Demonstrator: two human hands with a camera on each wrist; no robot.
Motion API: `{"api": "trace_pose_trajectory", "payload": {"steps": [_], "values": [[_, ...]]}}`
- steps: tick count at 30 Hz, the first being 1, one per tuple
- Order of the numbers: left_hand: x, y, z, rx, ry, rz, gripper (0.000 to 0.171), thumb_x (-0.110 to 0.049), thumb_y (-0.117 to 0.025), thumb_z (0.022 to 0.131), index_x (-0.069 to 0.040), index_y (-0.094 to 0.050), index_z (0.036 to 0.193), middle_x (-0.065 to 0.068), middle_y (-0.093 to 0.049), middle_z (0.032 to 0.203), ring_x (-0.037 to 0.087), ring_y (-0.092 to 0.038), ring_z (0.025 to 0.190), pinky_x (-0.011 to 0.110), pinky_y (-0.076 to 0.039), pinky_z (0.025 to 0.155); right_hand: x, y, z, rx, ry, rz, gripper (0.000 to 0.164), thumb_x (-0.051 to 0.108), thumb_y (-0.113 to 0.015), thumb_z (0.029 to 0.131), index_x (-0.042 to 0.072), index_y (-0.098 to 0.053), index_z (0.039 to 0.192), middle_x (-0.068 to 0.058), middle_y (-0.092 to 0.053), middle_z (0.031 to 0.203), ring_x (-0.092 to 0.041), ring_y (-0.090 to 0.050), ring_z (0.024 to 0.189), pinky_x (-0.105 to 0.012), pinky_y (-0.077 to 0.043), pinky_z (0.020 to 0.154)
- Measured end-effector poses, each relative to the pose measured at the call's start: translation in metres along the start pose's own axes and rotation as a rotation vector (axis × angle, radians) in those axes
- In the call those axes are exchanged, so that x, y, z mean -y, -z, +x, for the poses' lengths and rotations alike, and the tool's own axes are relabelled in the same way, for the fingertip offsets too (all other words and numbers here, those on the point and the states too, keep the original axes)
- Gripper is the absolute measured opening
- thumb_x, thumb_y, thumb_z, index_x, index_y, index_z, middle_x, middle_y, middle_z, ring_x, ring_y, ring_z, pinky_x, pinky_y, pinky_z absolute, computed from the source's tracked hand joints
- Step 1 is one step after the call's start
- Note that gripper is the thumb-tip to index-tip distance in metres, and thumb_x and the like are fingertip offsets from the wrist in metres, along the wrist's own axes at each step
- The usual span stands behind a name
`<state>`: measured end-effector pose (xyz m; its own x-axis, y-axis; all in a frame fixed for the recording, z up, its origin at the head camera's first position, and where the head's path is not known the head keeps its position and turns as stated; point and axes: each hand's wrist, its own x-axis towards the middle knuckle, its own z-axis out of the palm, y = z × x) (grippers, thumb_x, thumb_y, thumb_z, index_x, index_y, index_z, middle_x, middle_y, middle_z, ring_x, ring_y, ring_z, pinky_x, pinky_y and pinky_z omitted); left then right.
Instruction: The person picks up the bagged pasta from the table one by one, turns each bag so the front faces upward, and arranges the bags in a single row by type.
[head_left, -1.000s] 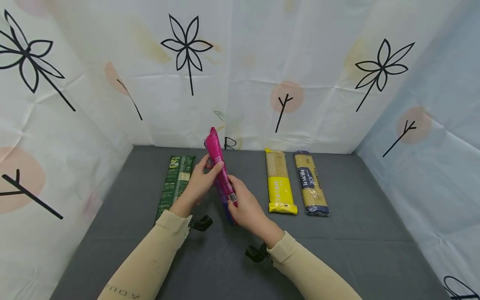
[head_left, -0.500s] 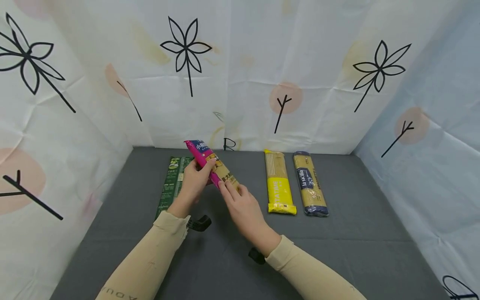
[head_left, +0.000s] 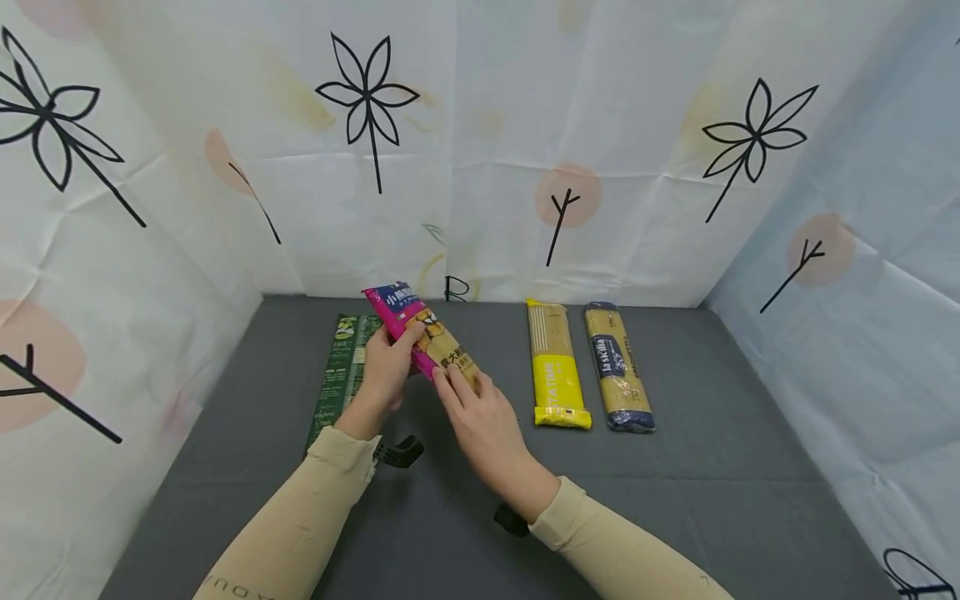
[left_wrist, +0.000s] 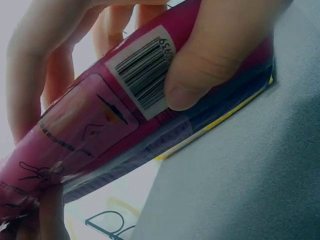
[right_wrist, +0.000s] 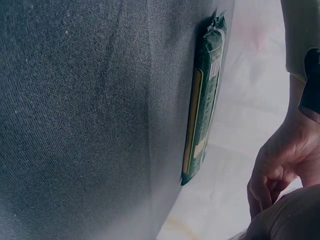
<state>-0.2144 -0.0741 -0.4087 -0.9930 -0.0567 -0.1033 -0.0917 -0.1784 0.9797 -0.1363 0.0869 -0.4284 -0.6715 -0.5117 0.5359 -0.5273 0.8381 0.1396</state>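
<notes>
My left hand [head_left: 384, 371] pinches the pink packet [head_left: 441, 340] above the counter [head_left: 450, 542]; my right hand [head_left: 486, 433] grips its near end (a look-over step, I'd judge). Next likely calls for steady holds.

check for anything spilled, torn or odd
Nothing stands out: the left hand and right hand hold the flat pink plastic packet aslant; the long plastic green packet, yellow packet and navy-ended tan packet lie flat, no tears or spills visible.

A thumb [left_wrist: 197, 75] presses the pink packet [left_wrist: 92, 130], right by its barcode [left_wrist: 137, 72]! Fingers [left_wrist: 30, 65] left, grey table [left_wrist: 245, 165] right.
</notes>
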Motion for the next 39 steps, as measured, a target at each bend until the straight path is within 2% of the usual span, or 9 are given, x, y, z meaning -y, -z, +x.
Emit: {"api": "trace_pose_trajectory", "payload": {"steps": [10,17,21,26,28,30,35,37,39], "values": [[0.004,0.002,0.003,0.008,0.064,-0.079,0.052,-0.033,-0.056,0.099,-0.005,-0.042,0.140,0.016,-0.054,0.127,0.029,-0.059,0.111,0.041,-0.053,0.085,-0.002,0.002,-0.004,0.057,0.000,0.021,0.064,0.022,-0.076,0.084,0.013,-0.048,0.141,-0.010,-0.051,0.135,-0.035,-0.054,0.107,-0.042,-0.053,0.083],[0.001,0.004,0.004,0.013,0.101,-0.120,0.049,-0.030,-0.054,0.101,-0.004,-0.040,0.140,0.016,-0.053,0.127,0.028,-0.057,0.111,0.041,-0.050,0.090,-0.010,0.003,-0.006,0.086,-0.013,0.183,0.065,0.029,-0.078,0.081,0.009,-0.052,0.137,-0.010,-0.051,0.137,-0.029,-0.050,0.113,-0.040,-0.048,0.094],[0.001,0.006,0.005,0.006,0.129,-0.121,0.049,-0.032,-0.053,0.101,-0.006,-0.041,0.140,0.014,-0.054,0.128,0.026,-0.057,0.110,0.041,-0.048,0.092,-0.016,0.002,-0.008,0.099,-0.041,0.240,0.060,0.034,-0.075,0.084,0.009,-0.053,0.134,-0.009,-0.052,0.134,-0.026,-0.050,0.114,-0.038,-0.046,0.096],[0.003,0.008,0.008,0.017,0.160,-0.122,0.048,-0.032,-0.053,0.101,-0.007,-0.042,0.140,0.013,-0.054,0.129,0.025,-0.056,0.111,0.041,-0.046,0.093,-0.024,-0.002,-0.013,0.130,-0.108,0.320,0.059,0.037,-0.068,0.089,0.008,-0.049,0.137,-0.007,-0.050,0.134,-0.025,-0.051,0.113,-0.037,-0.046,0.096],[0.003,0.008,0.008,0.026,0.170,-0.123,0.048,-0.032,-0.053,0.101,-0.008,-0.042,0.140,0.013,-0.054,0.129,0.025,-0.056,0.111,0.040,-0.046,0.094,-0.027,-0.004,-0.016,0.168,-0.157,0.396,0.060,0.036,-0.066,0.092,0.008,-0.045,0.140,-0.008,-0.049,0.135,-0.025,-0.052,0.113,-0.038,-0.046,0.096],[0.003,0.008,0.008,0.035,0.176,-0.115,0.047,-0.033,-0.053,0.100,-0.008,-0.043,0.139,0.013,-0.054,0.129,0.025,-0.056,0.111,0.041,-0.045,0.094,-0.031,-0.005,-0.019,0.233,-0.236,0.522,0.064,0.036,-0.064,0.094,0.008,-0.037,0.146,-0.009,-0.048,0.137,-0.024,-0.054,0.113,-0.039,-0.047,0.094],[0.004,0.005,0.006,0.072,0.156,-0.101,0.045,-0.032,-0.051,0.101,-0.010,-0.044,0.140,0.014,-0.054,0.128,0.025,-0.056,0.109,0.041,-0.045,0.092,-0.038,-0.010,-0.025,0.444,-0.496,0.985,0.076,0.041,-0.060,0.096,0.015,-0.018,0.154,-0.014,-0.048,0.138,-0.025,-0.056,0.116,-0.043,-0.049,0.091],[0.006,0.004,0.006,0.087,0.141,-0.100,0.045,-0.032,-0.051,0.101,-0.011,-0.044,0.140,0.013,-0.055,0.126,0.025,-0.057,0.108,0.040,-0.046,0.091,-0.041,-0.012,-0.027,0.502,-0.564,1.142,0.076,0.041,-0.059,0.096,0.015,-0.018,0.153,-0.015,-0.049,0.138,-0.025,-0.056,0.117,-0.044,-0.048,0.092],[0.008,0.003,0.007,0.100,0.131,-0.090,0.045,-0.033,-0.051,0.101,-0.012,-0.045,0.140,0.013,-0.056,0.124,0.024,-0.058,0.105,0.039,-0.046,0.088,-0.042,-0.014,-0.028,0.536,-0.582,1.246,0.071,0.039,-0.059,0.097,0.013,-0.022,0.152,-0.015,-0.051,0.137,-0.025,-0.056,0.117,-0.044,-0.047,0.094]]}}
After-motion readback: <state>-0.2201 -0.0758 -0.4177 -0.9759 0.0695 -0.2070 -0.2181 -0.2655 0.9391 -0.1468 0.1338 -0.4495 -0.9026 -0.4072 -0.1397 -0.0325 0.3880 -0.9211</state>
